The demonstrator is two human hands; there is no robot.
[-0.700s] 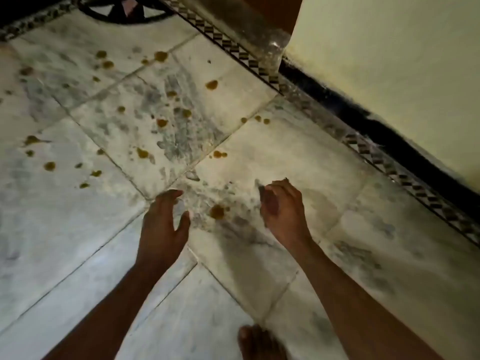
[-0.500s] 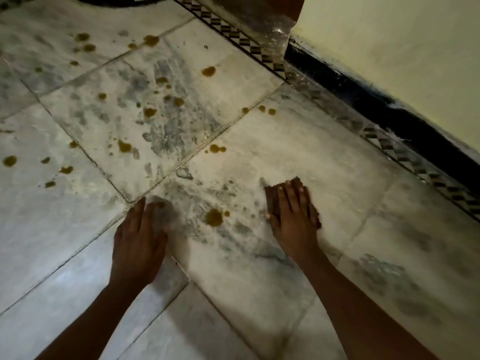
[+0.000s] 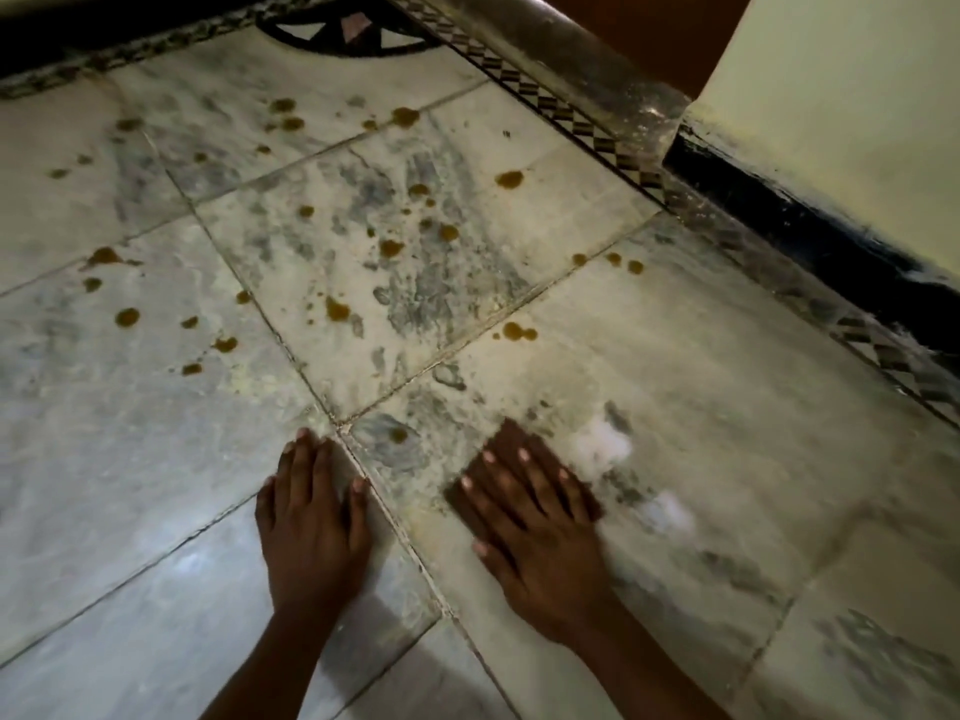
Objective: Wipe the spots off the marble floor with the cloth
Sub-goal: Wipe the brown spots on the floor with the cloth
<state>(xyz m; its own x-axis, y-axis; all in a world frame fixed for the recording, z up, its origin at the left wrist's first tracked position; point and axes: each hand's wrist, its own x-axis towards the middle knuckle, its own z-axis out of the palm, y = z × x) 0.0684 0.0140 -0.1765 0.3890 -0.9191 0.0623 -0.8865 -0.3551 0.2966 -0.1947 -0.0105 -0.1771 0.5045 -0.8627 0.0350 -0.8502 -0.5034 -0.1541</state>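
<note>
My right hand (image 3: pixel 535 532) lies flat, fingers spread, pressing a dark brown cloth (image 3: pixel 508 438) onto the marble floor (image 3: pixel 701 387). Only the cloth's far corner and left edge show past my fingers. My left hand (image 3: pixel 311 527) rests palm down on the floor beside it, holding nothing, its fingertips at a tile joint. A small brown spot (image 3: pixel 399 434) sits between the two hands, just left of the cloth. Several more brown spots (image 3: pixel 337 309) are scattered over the tiles beyond, and one pair (image 3: pixel 519 332) lies straight ahead of the cloth.
A pale wall with black skirting (image 3: pixel 810 236) runs along the right. A checkered inlay border (image 3: pixel 566 116) and a grey stone step (image 3: pixel 571 54) close off the far side. A dark round floor inlay (image 3: pixel 343 36) sits at the top. Bright shiny patches (image 3: pixel 602 444) lie right of the cloth.
My right hand came down flat on the cloth and slid it left over the large spot that lay between my hands. My left hand settled flat on the floor.
</note>
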